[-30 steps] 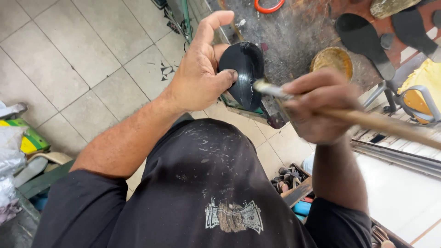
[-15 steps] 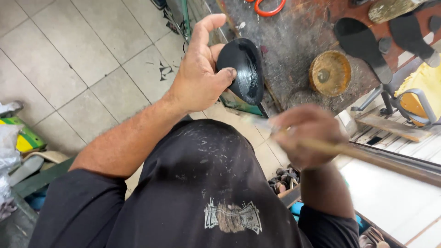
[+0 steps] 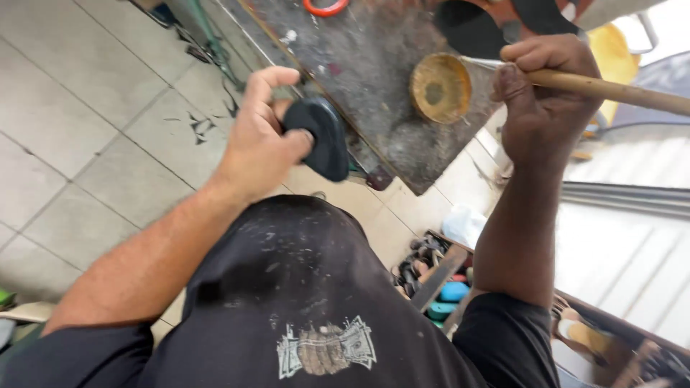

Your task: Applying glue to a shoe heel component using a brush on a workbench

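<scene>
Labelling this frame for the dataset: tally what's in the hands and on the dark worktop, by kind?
Black heel piece, in the left hand: 1
Wooden-handled brush, in the right hand: 1
Round yellowish tin, on the worktop: 1
Red ring, partly cut off at the top edge: 1
Black shoe soles, top right: 2
Total: 6

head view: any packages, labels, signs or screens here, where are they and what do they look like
No packages, signs or screens show.
Printed graphic: on the front of the black shirt at the bottom of the frame; a small grey and tan patch, its details too blurred to tell.
</scene>
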